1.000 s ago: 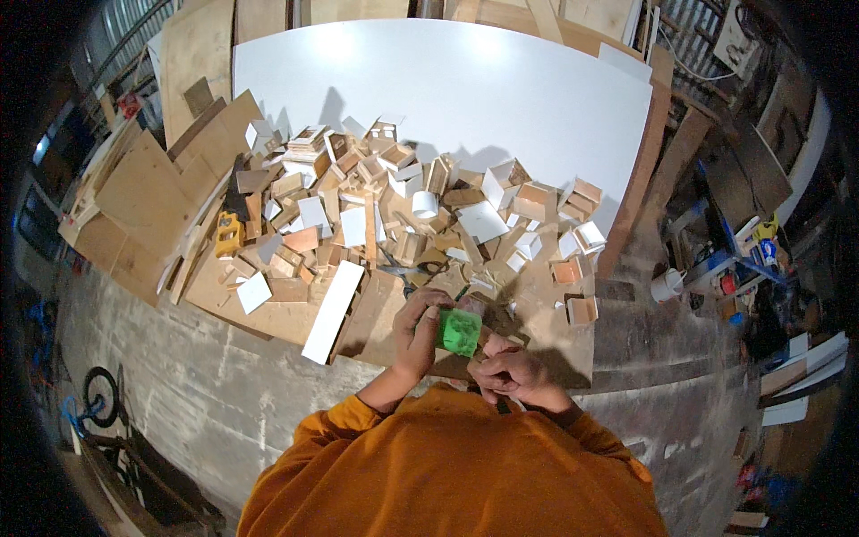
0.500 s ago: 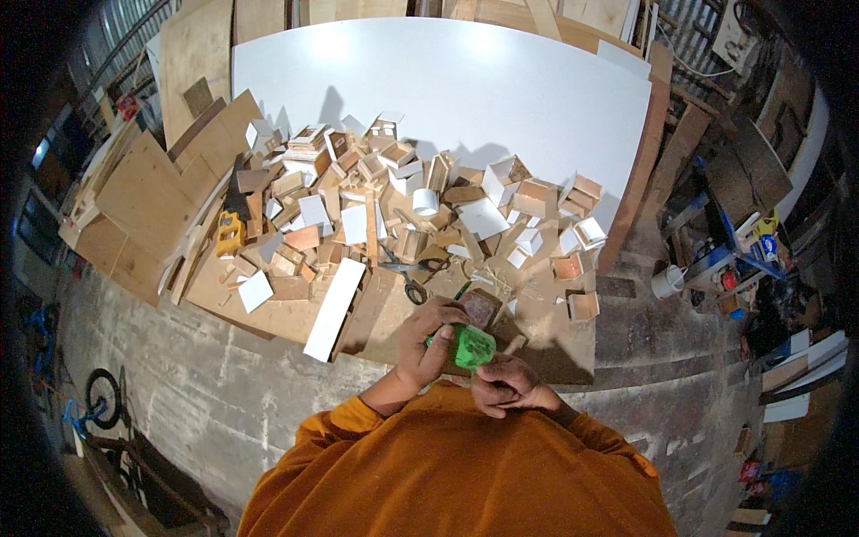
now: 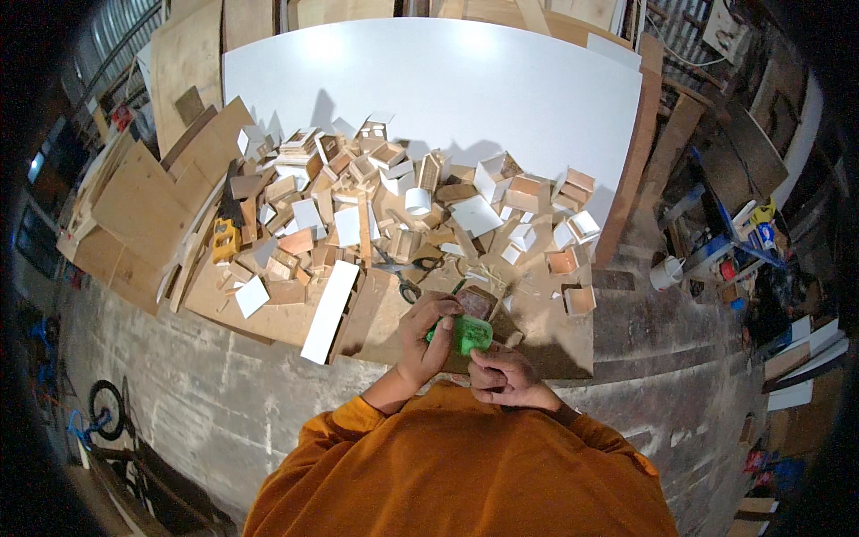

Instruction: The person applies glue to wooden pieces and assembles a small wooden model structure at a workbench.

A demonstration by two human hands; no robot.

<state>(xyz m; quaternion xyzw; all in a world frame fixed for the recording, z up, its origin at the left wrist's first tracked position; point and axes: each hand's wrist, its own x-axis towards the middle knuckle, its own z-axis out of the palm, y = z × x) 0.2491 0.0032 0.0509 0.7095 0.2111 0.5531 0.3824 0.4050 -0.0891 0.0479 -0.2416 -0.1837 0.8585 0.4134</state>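
Close to my body, above the near edge of the workbench, my left hand (image 3: 428, 338) is closed round the left end of a small, bright green, shiny thing (image 3: 472, 334), perhaps a plastic packet. My right hand (image 3: 506, 376) has its fingers curled, with thumb and forefinger pinched at the green thing's lower edge. Just beyond my hands lies a reddish-brown, flat block (image 3: 479, 302). Dark-handled scissors (image 3: 409, 291) rest on the bench to the left of it.
Small wooden and white box pieces (image 3: 358, 170) are heaped across the bench (image 3: 376, 309). A long white strip (image 3: 329, 313) lies near its front edge, a yellow-handled saw (image 3: 225, 240) at the left. A large white panel (image 3: 429, 80) stands behind; sheets of plywood (image 3: 134, 197) lean left.
The green thing has tilted in my hands, showing a different face. My right hand has moved slightly up, still at its lower edge. The whole view has shifted a little.
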